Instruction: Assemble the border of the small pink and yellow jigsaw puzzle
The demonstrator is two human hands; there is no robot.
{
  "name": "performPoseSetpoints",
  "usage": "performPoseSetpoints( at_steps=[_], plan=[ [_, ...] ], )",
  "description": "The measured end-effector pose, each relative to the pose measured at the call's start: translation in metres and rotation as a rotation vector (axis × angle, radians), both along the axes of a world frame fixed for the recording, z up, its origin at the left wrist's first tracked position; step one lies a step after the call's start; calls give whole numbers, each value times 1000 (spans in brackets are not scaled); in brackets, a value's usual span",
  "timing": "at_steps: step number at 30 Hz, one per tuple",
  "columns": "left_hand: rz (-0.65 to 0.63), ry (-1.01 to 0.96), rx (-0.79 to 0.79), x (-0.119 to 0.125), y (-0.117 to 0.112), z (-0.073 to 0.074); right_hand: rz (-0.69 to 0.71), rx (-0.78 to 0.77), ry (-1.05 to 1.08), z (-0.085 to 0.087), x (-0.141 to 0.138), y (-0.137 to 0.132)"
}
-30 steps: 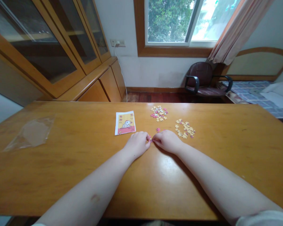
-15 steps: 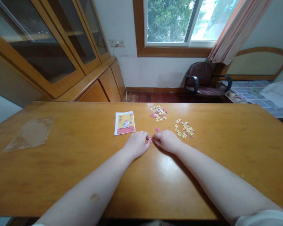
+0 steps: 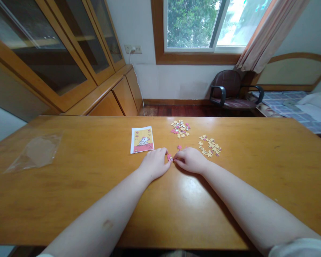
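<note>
My left hand (image 3: 155, 163) rests on the table with its thumb and fingers closed on a small pink jigsaw puzzle piece (image 3: 169, 157). Right beside it, my right hand (image 3: 190, 159) pinches at that piece's right edge; whether its fingertips hold a separate piece is too small to tell. Just beyond my right fingers lies a loose pink puzzle piece (image 3: 179, 147), partly hidden by the hand. Past my left hand is a picture sheet (image 3: 142, 139) showing a white cartoon animal on yellow and pink.
A mixed pile of puzzle pieces (image 3: 180, 129) lies near the far edge of the wooden table (image 3: 96, 200). Several yellow pieces (image 3: 210, 146) are scattered to the right. A clear plastic bag (image 3: 36, 151) lies far left. Beyond stand a glass-door cabinet (image 3: 77, 43) and an armchair (image 3: 230, 89).
My left fingers have shifted slightly, so more of the pink piece shows between my hands. My right fingertips have moved a little. The other things lie as before.
</note>
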State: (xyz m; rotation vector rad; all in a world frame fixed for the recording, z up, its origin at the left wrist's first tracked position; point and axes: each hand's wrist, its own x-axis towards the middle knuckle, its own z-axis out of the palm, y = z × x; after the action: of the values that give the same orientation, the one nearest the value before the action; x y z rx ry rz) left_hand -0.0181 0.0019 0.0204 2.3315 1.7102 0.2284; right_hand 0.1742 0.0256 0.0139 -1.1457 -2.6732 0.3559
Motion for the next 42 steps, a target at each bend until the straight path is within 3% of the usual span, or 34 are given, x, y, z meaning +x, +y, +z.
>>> performPoseSetpoints(
  at_steps=[12, 35, 38, 42],
  plan=[
    [-2, -3, -26, 1, 1, -1, 90, -1, 37, -2, 1, 0],
    [-9, 2, -54, 1, 1, 4, 64, -56, 35, 5, 0, -3],
    [-20, -6, -48, 1, 1, 4, -44, -38, 143, 2, 4, 1],
    [-75, -8, -37, 0, 0, 4, -316, -71, 333, -5, 17, 15]
  ],
)
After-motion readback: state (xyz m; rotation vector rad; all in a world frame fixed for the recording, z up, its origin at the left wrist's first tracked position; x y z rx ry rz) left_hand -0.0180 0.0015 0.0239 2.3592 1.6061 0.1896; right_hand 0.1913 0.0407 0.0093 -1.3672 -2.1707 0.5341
